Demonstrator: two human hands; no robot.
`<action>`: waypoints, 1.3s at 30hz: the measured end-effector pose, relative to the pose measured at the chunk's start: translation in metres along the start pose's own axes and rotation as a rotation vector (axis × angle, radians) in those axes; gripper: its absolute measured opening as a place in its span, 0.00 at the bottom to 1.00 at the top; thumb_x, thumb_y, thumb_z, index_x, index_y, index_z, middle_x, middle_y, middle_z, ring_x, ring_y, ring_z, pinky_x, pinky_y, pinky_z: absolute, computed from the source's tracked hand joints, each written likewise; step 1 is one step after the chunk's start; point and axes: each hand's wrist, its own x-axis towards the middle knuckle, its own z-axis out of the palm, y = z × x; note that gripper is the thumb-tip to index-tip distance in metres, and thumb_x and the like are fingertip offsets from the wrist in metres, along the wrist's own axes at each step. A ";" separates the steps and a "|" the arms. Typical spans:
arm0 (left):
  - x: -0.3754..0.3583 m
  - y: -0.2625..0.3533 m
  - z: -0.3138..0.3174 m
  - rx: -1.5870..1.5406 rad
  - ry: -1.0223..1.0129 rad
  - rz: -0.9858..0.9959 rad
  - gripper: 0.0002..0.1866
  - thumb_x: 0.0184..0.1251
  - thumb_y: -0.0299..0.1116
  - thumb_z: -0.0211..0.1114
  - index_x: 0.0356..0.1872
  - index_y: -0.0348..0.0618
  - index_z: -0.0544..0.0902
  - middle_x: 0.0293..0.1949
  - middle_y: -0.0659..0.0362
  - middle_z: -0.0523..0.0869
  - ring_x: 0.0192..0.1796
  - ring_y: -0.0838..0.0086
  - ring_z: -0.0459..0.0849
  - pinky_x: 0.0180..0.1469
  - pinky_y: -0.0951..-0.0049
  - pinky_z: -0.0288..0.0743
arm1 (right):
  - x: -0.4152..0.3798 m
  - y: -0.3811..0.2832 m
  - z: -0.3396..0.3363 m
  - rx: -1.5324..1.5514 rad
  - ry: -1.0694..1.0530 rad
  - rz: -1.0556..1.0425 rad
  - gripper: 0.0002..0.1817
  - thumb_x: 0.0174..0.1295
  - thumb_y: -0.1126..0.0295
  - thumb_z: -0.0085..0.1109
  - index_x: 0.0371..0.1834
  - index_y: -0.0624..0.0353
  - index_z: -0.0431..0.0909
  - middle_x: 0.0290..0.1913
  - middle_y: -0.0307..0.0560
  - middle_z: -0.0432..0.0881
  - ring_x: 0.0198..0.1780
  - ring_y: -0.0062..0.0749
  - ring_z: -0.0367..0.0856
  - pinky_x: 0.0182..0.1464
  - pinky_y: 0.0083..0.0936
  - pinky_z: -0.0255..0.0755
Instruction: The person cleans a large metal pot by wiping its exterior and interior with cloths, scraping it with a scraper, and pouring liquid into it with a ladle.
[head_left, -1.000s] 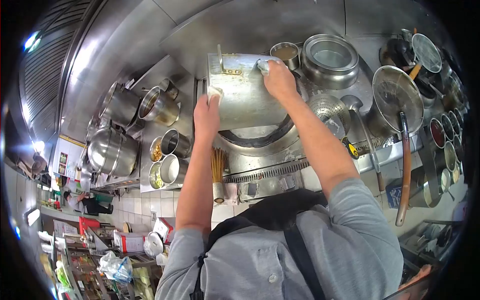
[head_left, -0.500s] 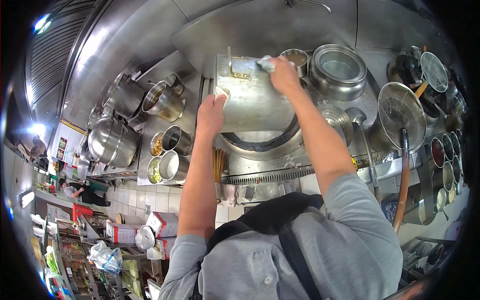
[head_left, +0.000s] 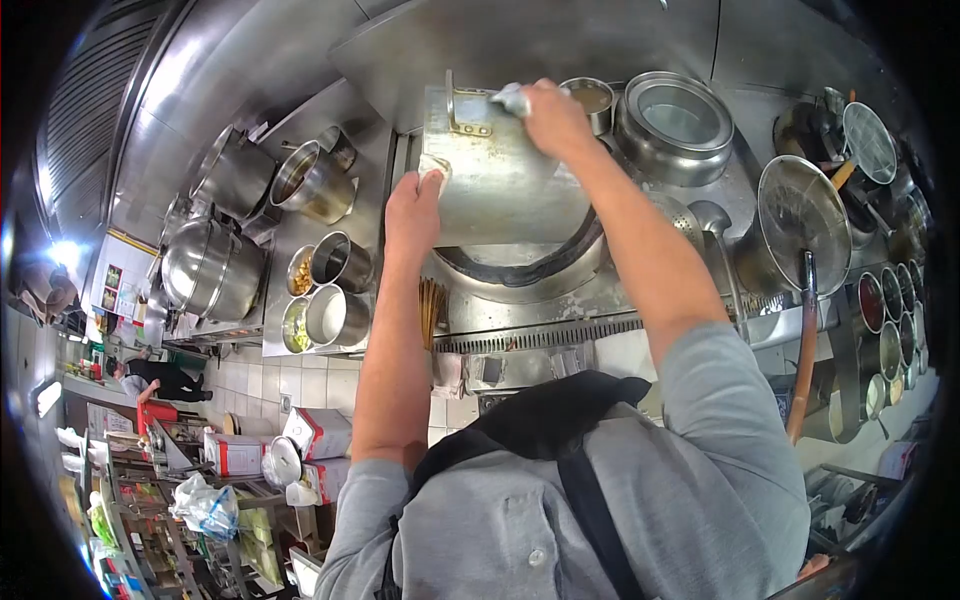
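A large metal stockpot [head_left: 500,190] lies tipped on its side over the round burner ring [head_left: 530,268], its side wall and a riveted loop handle [head_left: 466,128] facing up. My left hand [head_left: 412,215] is closed on a folded white cloth [head_left: 434,170], which presses against the pot's left edge. A greyish-white cloth [head_left: 512,99] is bunched in my closed right hand [head_left: 556,120], at the pot's far edge just right of the handle. The pot's inside is hidden from me.
A wide pot of water [head_left: 676,130] and a small pot of brown liquid [head_left: 590,98] stand behind on the right. Steel containers [head_left: 342,262] crowd the left counter. A large strainer [head_left: 803,210] and a ladle [head_left: 712,218] lie right. Another person [head_left: 160,380] stands far left.
The pot and both hands sit slightly higher in view, with the whole scene shifted a little. My right hand and its cloth have slid left along the pot's far edge towards the handle.
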 end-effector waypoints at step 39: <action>0.007 -0.041 0.010 -0.147 0.044 -0.015 0.22 0.83 0.47 0.62 0.39 0.33 0.80 0.29 0.58 0.77 0.35 0.74 0.73 0.42 0.65 0.71 | -0.066 -0.029 0.028 -0.125 0.187 -0.126 0.15 0.67 0.70 0.58 0.53 0.57 0.88 0.51 0.57 0.88 0.52 0.56 0.89 0.55 0.54 0.81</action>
